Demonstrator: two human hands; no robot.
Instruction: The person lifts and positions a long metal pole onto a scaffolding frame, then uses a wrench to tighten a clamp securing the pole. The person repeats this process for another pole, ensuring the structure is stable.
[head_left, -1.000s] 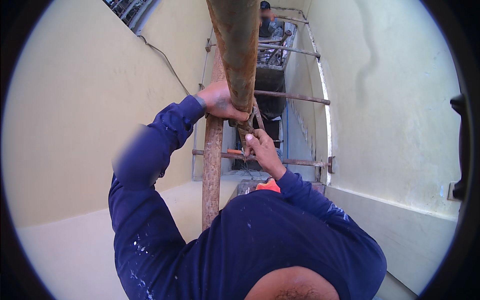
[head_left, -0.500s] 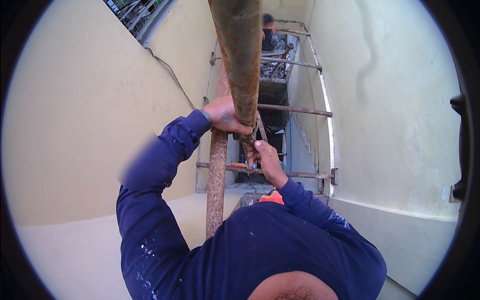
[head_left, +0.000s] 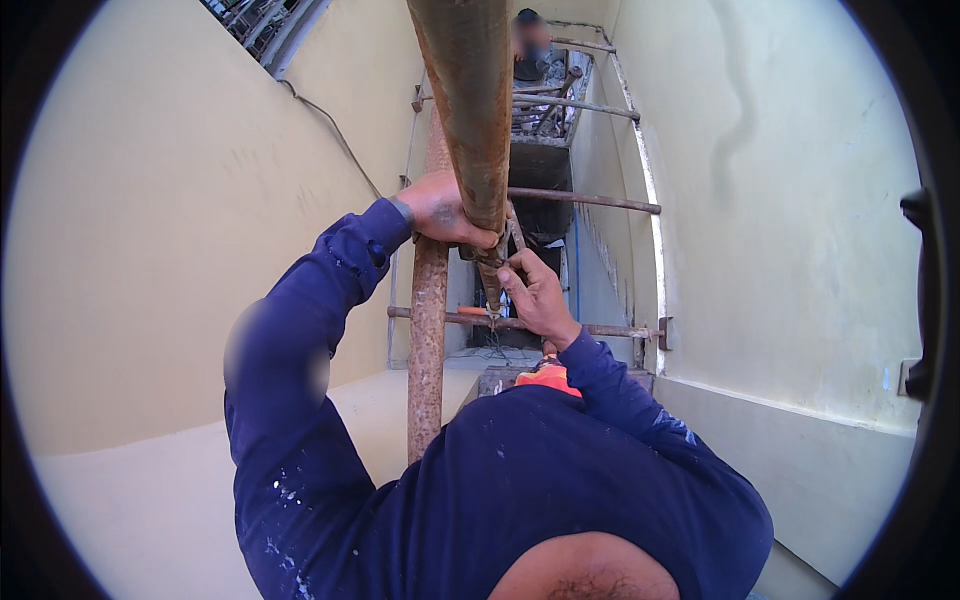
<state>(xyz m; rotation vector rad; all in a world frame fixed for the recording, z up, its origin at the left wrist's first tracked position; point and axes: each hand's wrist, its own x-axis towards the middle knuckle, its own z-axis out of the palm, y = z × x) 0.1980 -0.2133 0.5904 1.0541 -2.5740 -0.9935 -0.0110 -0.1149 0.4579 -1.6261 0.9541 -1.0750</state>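
Observation:
A thick rusty metal pipe comes down from the top of the view toward my chest. My left hand is closed round its lower part, the thumb lying across the near side. Just below that thumb, my right hand is closed, thumb and forefinger pinched together beside the pipe's lower end. Whatever sits between those fingertips is too small to make out. A second rusty pipe stands upright left of my hands, passing behind my left wrist.
Rusty crossbars of a scaffold span the narrow shaft between cream walls. A lower crossbar has an orange object near it. Thin wires hang below. Another person is at the far end.
The right hand's fingers have shifted up toward the left thumb and turned. My left hand keeps its hold on the pipe. The whole view has shifted slightly.

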